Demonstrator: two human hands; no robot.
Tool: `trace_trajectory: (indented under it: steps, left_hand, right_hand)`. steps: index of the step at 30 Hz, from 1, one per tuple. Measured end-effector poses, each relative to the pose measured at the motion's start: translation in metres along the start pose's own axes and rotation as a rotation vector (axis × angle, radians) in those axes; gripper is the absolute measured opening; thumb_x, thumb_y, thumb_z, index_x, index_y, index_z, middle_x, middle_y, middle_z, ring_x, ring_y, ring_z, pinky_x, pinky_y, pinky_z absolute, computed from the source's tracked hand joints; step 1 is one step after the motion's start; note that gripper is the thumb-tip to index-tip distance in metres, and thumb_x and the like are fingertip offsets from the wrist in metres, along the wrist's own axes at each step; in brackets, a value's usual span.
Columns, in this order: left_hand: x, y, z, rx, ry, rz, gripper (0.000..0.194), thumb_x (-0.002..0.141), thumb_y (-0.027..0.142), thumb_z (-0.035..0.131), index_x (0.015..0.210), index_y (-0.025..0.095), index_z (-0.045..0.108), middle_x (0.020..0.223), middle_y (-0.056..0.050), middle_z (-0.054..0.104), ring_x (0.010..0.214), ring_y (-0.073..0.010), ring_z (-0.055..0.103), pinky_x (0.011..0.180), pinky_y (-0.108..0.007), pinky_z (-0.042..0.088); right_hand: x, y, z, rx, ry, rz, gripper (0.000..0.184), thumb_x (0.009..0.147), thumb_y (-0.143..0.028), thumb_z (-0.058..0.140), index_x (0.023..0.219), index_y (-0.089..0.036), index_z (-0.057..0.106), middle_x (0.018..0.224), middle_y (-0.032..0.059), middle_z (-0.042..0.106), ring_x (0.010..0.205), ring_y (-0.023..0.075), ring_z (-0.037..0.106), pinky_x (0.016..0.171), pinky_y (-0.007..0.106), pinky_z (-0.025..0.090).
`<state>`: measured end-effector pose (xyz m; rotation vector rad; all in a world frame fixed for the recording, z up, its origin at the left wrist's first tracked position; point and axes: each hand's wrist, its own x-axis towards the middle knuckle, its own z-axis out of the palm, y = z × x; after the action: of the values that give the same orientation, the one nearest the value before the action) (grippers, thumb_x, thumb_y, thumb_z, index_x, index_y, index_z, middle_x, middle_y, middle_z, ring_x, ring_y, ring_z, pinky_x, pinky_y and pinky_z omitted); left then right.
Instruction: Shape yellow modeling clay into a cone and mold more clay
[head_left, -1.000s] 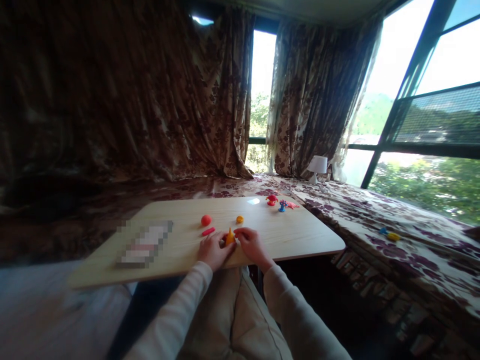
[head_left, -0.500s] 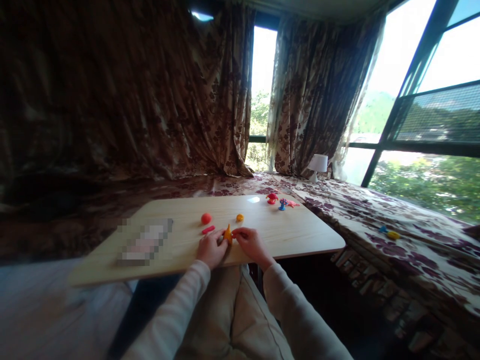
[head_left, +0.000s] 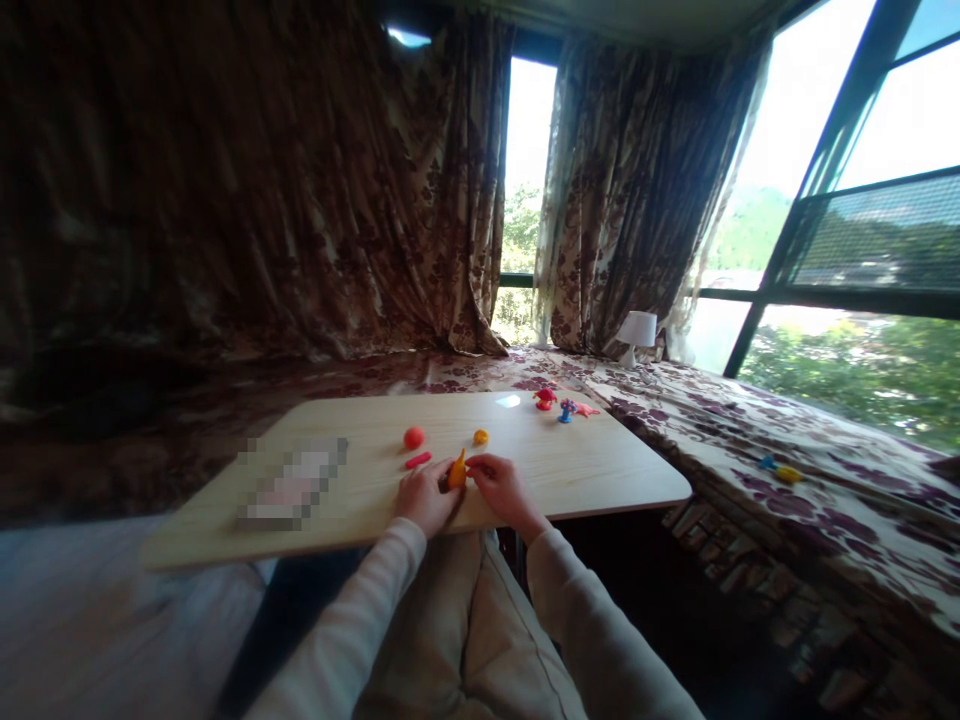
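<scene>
My left hand (head_left: 424, 497) is closed around an orange-yellow piece of modelling clay (head_left: 457, 472), which tapers to a point at the top. The thumb and fingers of my right hand (head_left: 501, 487) are pinched together against its right side; whether anything small is between them is hidden. Just beyond my left hand lie a short pink clay strip (head_left: 418, 460) and a red ball (head_left: 413, 437). A small yellow-orange lump (head_left: 481, 437) rests farther back, past the pointed piece.
The pale wooden table (head_left: 600, 470) carries a blurred-out flat object (head_left: 292, 485) at left. At the far right corner stand a red figure (head_left: 545, 399), a blue figure (head_left: 567, 410) and a flat pinkish-red shape (head_left: 587, 410). A white lamp (head_left: 636, 330) stands behind.
The orange-yellow clay has tilted slightly and shows more of its rounded side. My left fingers have shifted around it, while my right hand stays nearly in place.
</scene>
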<state>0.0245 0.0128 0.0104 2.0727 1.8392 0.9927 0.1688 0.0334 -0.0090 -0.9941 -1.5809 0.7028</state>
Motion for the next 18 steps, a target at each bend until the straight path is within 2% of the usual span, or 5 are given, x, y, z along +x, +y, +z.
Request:
trace_trajectory:
  steps: [5, 10, 18]
  left_hand:
    - [-0.0025, 0.0052, -0.0022, 0.048, -0.004, 0.012, 0.043, 0.072, 0.03, 0.066, 0.114, 0.023, 0.063, 0.116, -0.006, 0.067, 0.119, -0.0262, 0.051, 0.101, -0.038, 0.039]
    - [-0.0008, 0.0039, -0.0015, 0.079, -0.015, 0.014, 0.034, 0.077, 0.03, 0.061, 0.109, 0.023, 0.066, 0.115, -0.004, 0.067, 0.12, -0.0253, 0.05, 0.1, -0.035, 0.039]
    - [-0.0033, 0.006, -0.0036, 0.113, -0.029, 0.001, 0.038, 0.077, 0.029, 0.06, 0.115, 0.023, 0.063, 0.119, -0.005, 0.065, 0.12, -0.0249, 0.049, 0.101, -0.036, 0.038]
  right_hand:
    - [-0.0002, -0.0005, -0.0004, -0.011, 0.0, -0.006, 0.018, 0.074, -0.015, 0.056, 0.082, -0.014, 0.072, 0.081, 0.0083, 0.074, 0.077, 0.022, 0.069, 0.075, 0.034, 0.055]
    - [-0.0001, -0.0005, -0.0004, -0.024, 0.004, 0.0, 0.02, 0.075, -0.015, 0.055, 0.084, -0.015, 0.073, 0.081, 0.0078, 0.074, 0.076, 0.0214, 0.069, 0.074, 0.034, 0.055]
    - [-0.0017, -0.0079, -0.0002, -0.05, 0.0, -0.032, 0.02, 0.076, -0.016, 0.055, 0.085, -0.014, 0.072, 0.082, 0.0081, 0.073, 0.074, 0.0201, 0.067, 0.072, 0.033, 0.054]
